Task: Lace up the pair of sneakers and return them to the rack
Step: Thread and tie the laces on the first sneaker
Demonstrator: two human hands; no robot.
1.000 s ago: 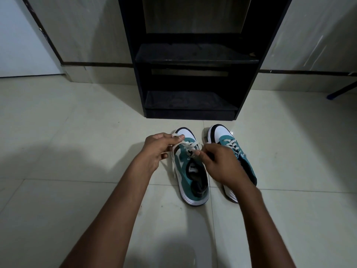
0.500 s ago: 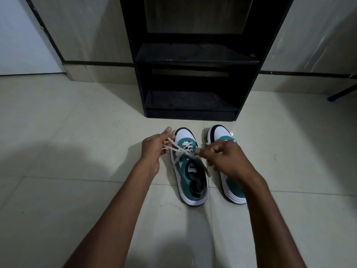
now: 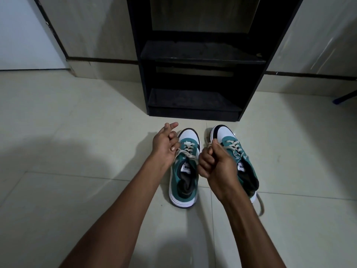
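Two teal-and-white sneakers stand side by side on the floor tiles, toes toward the rack. The left sneaker (image 3: pixel 183 178) has cream laces (image 3: pixel 186 151) crossing its eyelets. My left hand (image 3: pixel 165 145) sits at its left side, pinching one lace end, with the forefinger stretched out. My right hand (image 3: pixel 216 163) is a fist between the shoes, gripping the other lace end, and covers part of the right sneaker (image 3: pixel 234 149). Both lace ends are drawn outward. A loose lace end (image 3: pixel 260 205) trails from the right sneaker's heel.
The black shoe rack (image 3: pixel 195 110) stands just beyond the toes, its low shelf (image 3: pixel 193 102) and upper shelf (image 3: pixel 201 52) bare. Pale floor tiles surround the shoes. A blue-tipped dark leg (image 3: pixel 345 97) pokes in at the right edge.
Both hands have pulled apart and back from the left sneaker's laces, drawing the ends outward. My right hand has closed into a fist and uncovered more of the right sneaker.
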